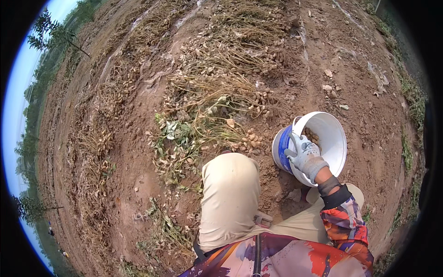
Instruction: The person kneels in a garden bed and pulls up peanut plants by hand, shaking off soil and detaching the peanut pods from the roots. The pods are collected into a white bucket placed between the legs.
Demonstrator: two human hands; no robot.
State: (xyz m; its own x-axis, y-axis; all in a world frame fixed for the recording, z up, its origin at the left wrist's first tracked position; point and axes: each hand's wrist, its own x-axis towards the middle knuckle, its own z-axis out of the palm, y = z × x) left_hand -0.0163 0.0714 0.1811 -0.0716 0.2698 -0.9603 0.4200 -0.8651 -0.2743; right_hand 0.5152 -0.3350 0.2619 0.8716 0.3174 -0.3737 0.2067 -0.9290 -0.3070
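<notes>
I'm at the grab-the-bucket step, I judge: my gloved right hand [304,156] is curled around the near rim of the white-and-blue bucket [333,138], peanuts [312,135] inside. Uprooted peanut plants [207,115] lie left of the bucket. My left hand is out of view. Next needs a steady lift.

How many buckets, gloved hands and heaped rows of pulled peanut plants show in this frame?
Bucket: 1, white inside, blue outside, with a few peanuts at its bottom
Gloved hand: 1, the right hand, gripping the bucket's rim; the left hand is out of view
Plant rows: 1 clear row running up the middle; the fainter lines at left are too blurred to count
Total: 3
</notes>
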